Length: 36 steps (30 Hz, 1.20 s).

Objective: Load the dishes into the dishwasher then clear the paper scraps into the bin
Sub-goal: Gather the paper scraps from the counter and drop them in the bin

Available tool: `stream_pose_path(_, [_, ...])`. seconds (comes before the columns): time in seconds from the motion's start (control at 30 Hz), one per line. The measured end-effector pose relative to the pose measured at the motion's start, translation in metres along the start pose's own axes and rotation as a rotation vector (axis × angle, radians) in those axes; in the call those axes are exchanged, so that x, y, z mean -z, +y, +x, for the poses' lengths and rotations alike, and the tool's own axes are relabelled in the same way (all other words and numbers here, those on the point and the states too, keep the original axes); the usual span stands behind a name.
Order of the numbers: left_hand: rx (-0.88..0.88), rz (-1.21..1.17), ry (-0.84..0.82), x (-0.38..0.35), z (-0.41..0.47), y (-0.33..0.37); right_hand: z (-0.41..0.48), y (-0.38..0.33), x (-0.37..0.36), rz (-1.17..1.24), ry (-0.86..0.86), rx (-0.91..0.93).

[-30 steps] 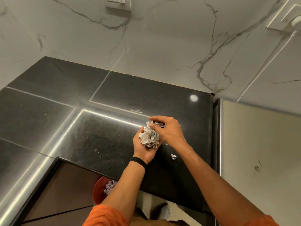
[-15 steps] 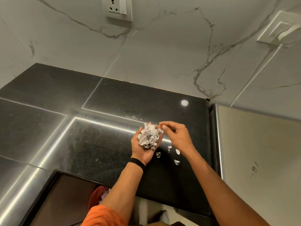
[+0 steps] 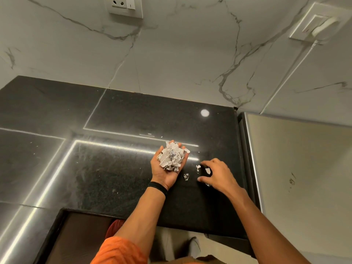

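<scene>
- Cupping a heap of torn paper scraps (image 3: 171, 157), the left hand (image 3: 167, 171) lies palm up just left of the frame's centre, over the black countertop (image 3: 114, 168).
- Its fingers are stretched out and only slightly bent. They do not close over the paper, which simply rests on the palm and fingers.
- A black wristband (image 3: 158, 187) circles that wrist, and an orange sleeve (image 3: 118, 250) shows at the bottom edge.
- The right hand (image 3: 216, 175) sits just right of the left one, palm down and low over the countertop, arched like a claw. Thumb and index finger are apart, and nothing is pinched between them.
- Loose scraps lie on the countertop around it:
  - one scrap (image 3: 198, 167) at the tip of the index finger
  - one piece (image 3: 208, 170) in the gap between thumb and fingers
  - one fragment (image 3: 208, 185) half hidden under the thumb side
  - one bit (image 3: 186, 176) between the two hands, touching neither
- A marbled wall (image 3: 190, 63) fills the upper half of the frame, with a socket plate (image 3: 124, 5) at the upper left and a plugged-in outlet (image 3: 316, 25) at the upper right.
- A beige panel (image 3: 304, 168) borders the countertop on the right.
- A red object (image 3: 114, 227) peeks out below the counter edge at the lower centre — too hidden by the left arm to identify.
</scene>
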<state>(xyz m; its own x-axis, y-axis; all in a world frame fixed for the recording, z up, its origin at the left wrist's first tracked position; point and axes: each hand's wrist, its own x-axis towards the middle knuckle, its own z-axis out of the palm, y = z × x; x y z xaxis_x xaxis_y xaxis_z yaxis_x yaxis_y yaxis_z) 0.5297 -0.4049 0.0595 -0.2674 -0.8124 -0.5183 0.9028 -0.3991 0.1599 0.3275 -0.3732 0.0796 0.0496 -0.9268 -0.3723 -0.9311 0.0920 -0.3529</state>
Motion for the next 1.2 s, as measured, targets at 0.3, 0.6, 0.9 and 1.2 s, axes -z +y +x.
stream_pose_path(0.3, [0.048,0.017,-0.005,0.004,-0.001,0.003,-0.016,0.002,-0.016,-0.025,0.021,0.025])
stream_pose_path(0.6, [0.079,0.042,-0.016,0.003,-0.006,0.004,-0.013,-0.01,-0.014,0.126,0.204,-0.083])
stream_pose_path(0.9, [0.072,0.056,-0.01,0.014,-0.009,0.013,0.015,-0.028,-0.021,-0.011,0.191,-0.004])
stream_pose_path(1.2, [0.066,0.053,-0.001,0.02,-0.008,0.021,-0.006,-0.064,-0.047,-0.131,0.13,0.122])
